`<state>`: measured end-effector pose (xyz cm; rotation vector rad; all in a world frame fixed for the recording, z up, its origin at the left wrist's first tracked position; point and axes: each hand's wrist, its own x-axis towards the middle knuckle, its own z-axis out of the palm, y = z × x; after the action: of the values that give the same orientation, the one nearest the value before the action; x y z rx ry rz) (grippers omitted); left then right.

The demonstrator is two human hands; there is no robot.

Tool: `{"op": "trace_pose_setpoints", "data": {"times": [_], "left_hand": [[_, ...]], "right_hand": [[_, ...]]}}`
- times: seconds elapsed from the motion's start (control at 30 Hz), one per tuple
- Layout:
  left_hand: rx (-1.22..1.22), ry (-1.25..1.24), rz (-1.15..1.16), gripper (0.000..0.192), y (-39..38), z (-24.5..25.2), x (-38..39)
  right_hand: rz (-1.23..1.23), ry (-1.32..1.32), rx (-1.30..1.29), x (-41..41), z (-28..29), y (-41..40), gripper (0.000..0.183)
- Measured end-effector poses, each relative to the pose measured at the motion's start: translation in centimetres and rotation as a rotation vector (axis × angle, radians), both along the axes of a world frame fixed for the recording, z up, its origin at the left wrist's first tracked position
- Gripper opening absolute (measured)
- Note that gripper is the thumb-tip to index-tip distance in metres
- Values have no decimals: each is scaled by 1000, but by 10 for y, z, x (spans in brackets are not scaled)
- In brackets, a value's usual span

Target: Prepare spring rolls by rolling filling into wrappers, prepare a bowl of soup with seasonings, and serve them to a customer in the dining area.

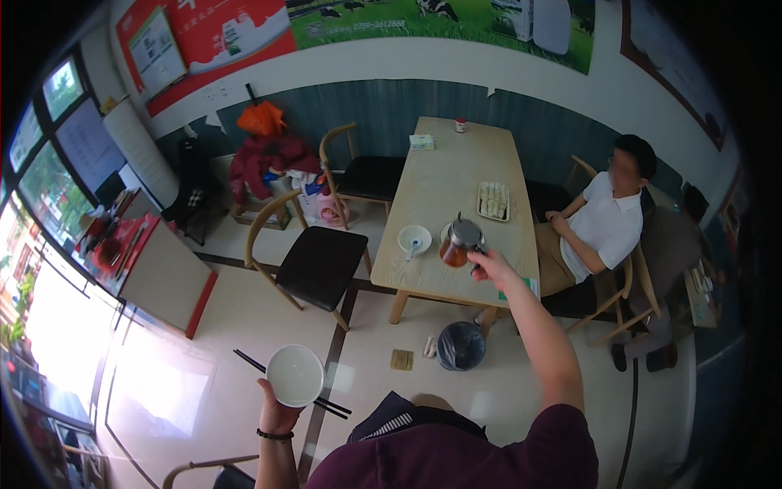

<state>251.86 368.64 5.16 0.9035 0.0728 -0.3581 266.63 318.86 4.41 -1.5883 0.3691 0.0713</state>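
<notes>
A white bowl and a pair of black chopsticks are in my left hand. The chopsticks pass under the bowl and stick out on both sides. By its dark handle, my right hand grips a glass teapot with a metal lid and reddish-brown liquid inside. The teapot is over the near part of a wooden table; whether its base touches the tabletop I cannot tell. It partly hides a pale round dish. Left of it stands a white bowl with a spoon.
A tray of pale rolls, a tissue pack and a small jar are on the table. A person sits at its right side. A black-seated chair stands left, a lined waste bin below the near edge.
</notes>
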Motion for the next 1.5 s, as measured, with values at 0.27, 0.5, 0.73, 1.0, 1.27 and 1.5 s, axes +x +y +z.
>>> {"op": "trace_pose_setpoints", "data": {"times": [0.27, 0.5, 0.73, 1.0, 1.27, 1.5], "left_hand": [[5, 101, -119, 75, -43, 17, 169], [-57, 117, -22, 76, -96, 12, 277], [82, 147, -170, 83, -149, 16, 381], [75, 184, -339, 79, -191, -12, 464], [45, 248, -497, 67, -245, -50, 517], [4, 196, -692, 69, -292, -69, 539]], "right_hand": [[-274, 44, 150, 184, -36, -74, 30], [-418, 62, -97, 321, -122, -115, 28], [-512, 147, -235, 398, -145, -136, 34], [-522, 113, -171, 450, -163, -146, 37], [-693, -198, -702, 435, -99, -129, 78], [580, -380, -1013, 343, 32, 19, 111]]}}
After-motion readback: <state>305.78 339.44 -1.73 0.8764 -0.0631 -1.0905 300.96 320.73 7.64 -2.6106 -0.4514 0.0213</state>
